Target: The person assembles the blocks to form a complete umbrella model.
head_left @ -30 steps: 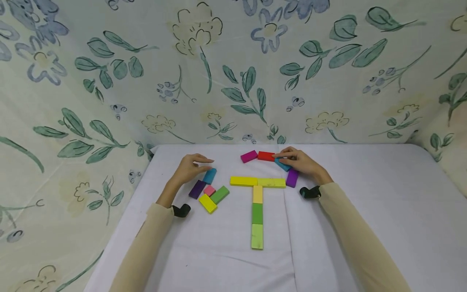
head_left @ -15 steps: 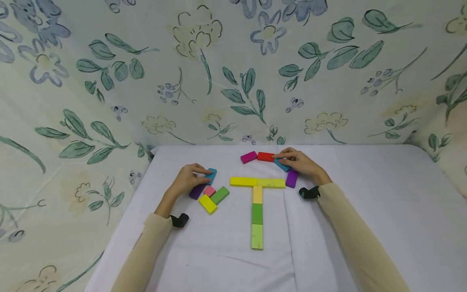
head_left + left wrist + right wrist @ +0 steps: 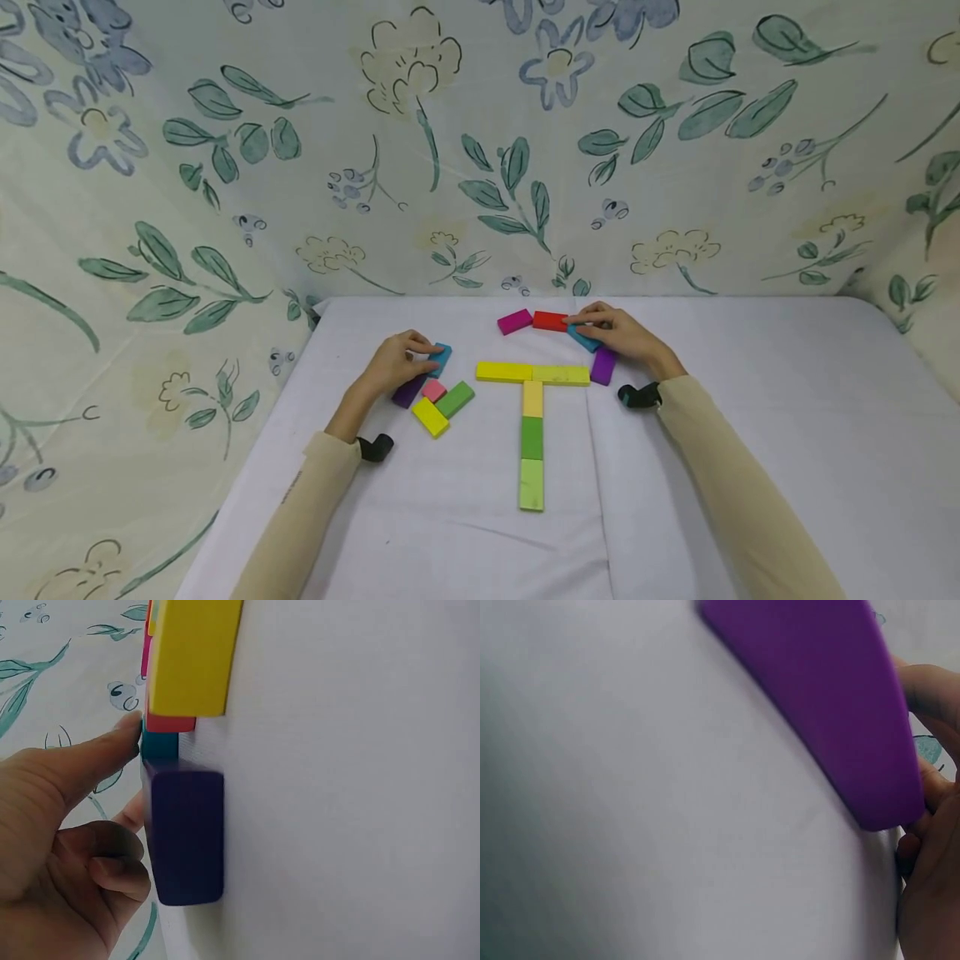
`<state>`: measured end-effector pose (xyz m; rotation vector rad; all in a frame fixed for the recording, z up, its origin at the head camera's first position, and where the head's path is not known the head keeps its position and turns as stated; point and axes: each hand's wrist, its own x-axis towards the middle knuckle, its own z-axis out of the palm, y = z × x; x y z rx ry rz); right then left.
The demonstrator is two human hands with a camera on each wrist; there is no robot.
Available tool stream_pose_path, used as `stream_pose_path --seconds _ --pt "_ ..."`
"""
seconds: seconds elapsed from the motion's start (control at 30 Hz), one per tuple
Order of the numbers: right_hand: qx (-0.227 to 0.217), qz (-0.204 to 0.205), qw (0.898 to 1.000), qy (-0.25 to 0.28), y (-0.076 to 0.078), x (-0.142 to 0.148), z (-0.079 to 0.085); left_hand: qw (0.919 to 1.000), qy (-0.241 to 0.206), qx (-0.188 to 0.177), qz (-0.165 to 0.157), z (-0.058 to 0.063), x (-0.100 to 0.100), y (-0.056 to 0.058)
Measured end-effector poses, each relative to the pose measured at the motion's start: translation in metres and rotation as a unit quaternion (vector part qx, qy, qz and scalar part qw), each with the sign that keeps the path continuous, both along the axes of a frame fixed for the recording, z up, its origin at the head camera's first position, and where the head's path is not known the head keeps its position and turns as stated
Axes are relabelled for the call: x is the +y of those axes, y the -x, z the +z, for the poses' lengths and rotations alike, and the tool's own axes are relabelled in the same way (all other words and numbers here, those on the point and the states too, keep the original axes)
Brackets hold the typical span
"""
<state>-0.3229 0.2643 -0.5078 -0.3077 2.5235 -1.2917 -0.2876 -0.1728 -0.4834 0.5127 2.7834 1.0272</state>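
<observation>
My left hand (image 3: 395, 362) pinches a blue block (image 3: 444, 355) between thumb and fingers at the left. That block meets the end of a dark purple block (image 3: 187, 840), which stands large in the left wrist view. A pink block (image 3: 433, 389), a yellow block (image 3: 431, 417) and a green block (image 3: 455, 400) sit close by. At the right, my right hand (image 3: 621, 336) holds another blue block (image 3: 582, 339), partly covered by its fingers. This one lies between a red block (image 3: 551, 321) and a purple block (image 3: 603, 366); the purple fills the top of the right wrist view.
A magenta block (image 3: 514, 322) continues the arc left of the red one. Two yellow blocks (image 3: 504, 372) form a bar, with a column of orange-yellow, green (image 3: 532, 438) and light green (image 3: 532, 485) blocks below. Everything lies on a white-covered table (image 3: 675, 517) before a floral cloth (image 3: 480, 150).
My left hand has come down from just above the left blue block, and its fingers have closed on it. The right hand stays at its blue block.
</observation>
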Motion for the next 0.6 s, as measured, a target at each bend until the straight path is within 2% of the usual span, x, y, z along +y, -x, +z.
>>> stream_pose_path --seconds 0.27,0.43,0.6 --pt "0.006 0.005 1.0 -0.005 0.0018 0.0 -0.0021 0.9993 0.034 0.001 0.018 0.0012 0.0058 -0.0015" --pt "0.011 0.007 1.0 -0.003 0.0015 0.0007 -0.0015 0.9994 0.025 0.003 0.024 0.0024 0.0062 -0.001" --pt "0.012 0.005 1.0 -0.003 0.0022 0.0015 -0.0017 0.9994 0.014 0.016 0.028 -0.002 0.0049 0.0012"
